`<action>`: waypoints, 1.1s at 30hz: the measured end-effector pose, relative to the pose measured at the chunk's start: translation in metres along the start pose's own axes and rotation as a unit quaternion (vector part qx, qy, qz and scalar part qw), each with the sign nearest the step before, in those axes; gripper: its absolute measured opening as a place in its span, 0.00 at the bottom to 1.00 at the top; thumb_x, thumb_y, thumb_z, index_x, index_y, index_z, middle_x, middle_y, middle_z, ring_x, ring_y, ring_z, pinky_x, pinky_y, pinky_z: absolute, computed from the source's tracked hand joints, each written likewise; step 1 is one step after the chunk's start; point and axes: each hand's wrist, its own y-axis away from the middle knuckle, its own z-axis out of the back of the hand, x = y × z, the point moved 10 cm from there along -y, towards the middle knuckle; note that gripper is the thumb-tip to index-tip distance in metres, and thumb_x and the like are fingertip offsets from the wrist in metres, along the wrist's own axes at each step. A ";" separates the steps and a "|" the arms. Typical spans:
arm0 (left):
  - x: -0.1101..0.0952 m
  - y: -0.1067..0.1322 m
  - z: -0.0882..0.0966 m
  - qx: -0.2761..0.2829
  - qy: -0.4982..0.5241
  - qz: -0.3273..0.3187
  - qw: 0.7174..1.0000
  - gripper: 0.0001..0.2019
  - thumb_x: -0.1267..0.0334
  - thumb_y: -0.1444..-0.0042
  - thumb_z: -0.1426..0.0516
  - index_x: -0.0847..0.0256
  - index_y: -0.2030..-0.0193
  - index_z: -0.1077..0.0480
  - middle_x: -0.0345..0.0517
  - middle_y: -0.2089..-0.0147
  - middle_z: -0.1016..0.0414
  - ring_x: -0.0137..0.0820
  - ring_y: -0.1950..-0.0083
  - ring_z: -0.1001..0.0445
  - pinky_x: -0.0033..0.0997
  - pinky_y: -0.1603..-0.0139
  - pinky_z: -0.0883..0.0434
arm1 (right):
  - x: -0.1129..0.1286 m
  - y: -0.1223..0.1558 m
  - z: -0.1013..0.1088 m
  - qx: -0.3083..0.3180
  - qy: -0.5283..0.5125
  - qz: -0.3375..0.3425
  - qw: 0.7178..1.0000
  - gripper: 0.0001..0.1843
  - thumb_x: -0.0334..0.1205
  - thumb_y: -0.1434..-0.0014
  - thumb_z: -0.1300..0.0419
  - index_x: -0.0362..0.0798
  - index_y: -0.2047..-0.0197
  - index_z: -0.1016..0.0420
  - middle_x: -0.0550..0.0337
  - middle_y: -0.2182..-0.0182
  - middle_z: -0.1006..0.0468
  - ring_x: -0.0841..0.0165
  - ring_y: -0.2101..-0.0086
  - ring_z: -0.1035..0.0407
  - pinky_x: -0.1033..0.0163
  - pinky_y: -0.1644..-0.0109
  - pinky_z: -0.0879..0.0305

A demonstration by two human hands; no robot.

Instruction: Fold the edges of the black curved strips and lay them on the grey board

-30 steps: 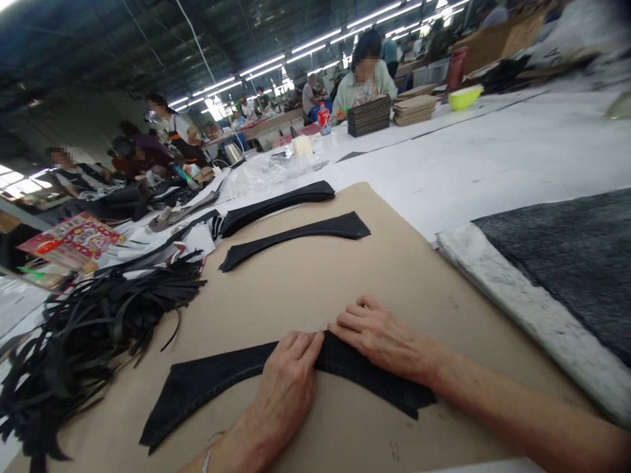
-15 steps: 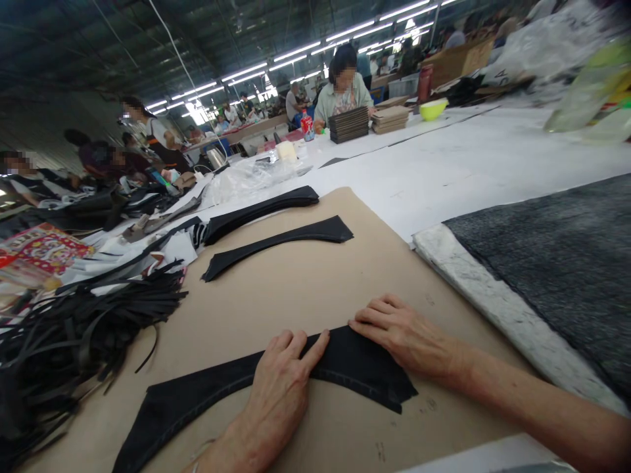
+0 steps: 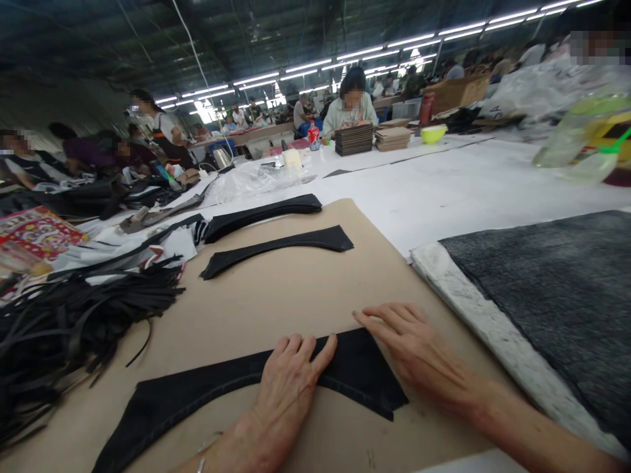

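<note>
A curved black fabric-like piece [image 3: 207,384] with a stitched-looking line along its inner edge lies flat on the brown board [image 3: 276,302]. My left hand [image 3: 288,384] rests on the middle of this piece, its thumb apart from the other fingers, which reach the far edge. At the piece's right end is my right hand [image 3: 411,345], fingers stretched out and thumb and fingertips by the upper edge. Whether those fingertips touch the piece I cannot tell. Farther back lie a narrower curved black piece [image 3: 280,246] and a stack of similar black pieces [image 3: 263,215].
Black strips [image 3: 113,309] are heaped at the left. A dark textured sheet [image 3: 552,289] over a pale slab [image 3: 458,295] borders the board at right. On the white table [image 3: 444,177] stand a yellow-green bowl [image 3: 434,135] and dark stacked pieces [image 3: 353,139]. A co-worker [image 3: 351,105] sits behind them.
My right hand has turned and its fingers have eased back from the black piece's top. The piece and my left hand sit slightly differently in view, as the camera has also shifted.
</note>
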 end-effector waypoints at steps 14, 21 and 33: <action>0.115 0.101 -0.013 -0.103 0.147 0.210 0.961 0.21 0.80 0.43 0.53 0.60 0.50 0.27 0.50 0.51 0.26 0.38 0.49 0.31 0.41 0.44 0.33 | 0.031 -0.017 -0.035 0.054 0.020 0.033 0.998 0.25 0.23 0.42 0.54 0.47 0.45 0.31 0.55 0.51 0.27 0.59 0.54 0.34 0.46 0.47 0.42; 0.231 0.203 -0.057 -0.024 0.208 0.434 0.876 0.20 0.59 0.42 0.46 0.62 0.43 0.32 0.53 0.45 0.31 0.44 0.44 0.33 0.44 0.41 0.36 | 0.015 -0.021 -0.033 0.034 0.056 0.042 0.997 0.22 0.43 0.36 0.52 0.51 0.40 0.38 0.51 0.57 0.24 0.54 0.62 0.29 0.48 0.62 0.36; 0.254 0.215 -0.093 0.015 0.493 0.467 0.734 0.12 0.54 0.59 0.40 0.60 0.74 0.35 0.36 0.77 0.33 0.33 0.72 0.32 0.27 0.72 0.39 | -0.018 -0.038 -0.062 0.212 -0.122 -0.108 0.964 0.02 0.38 0.49 0.44 0.54 0.70 0.35 0.58 0.70 0.26 0.61 0.70 0.29 0.58 0.69 0.32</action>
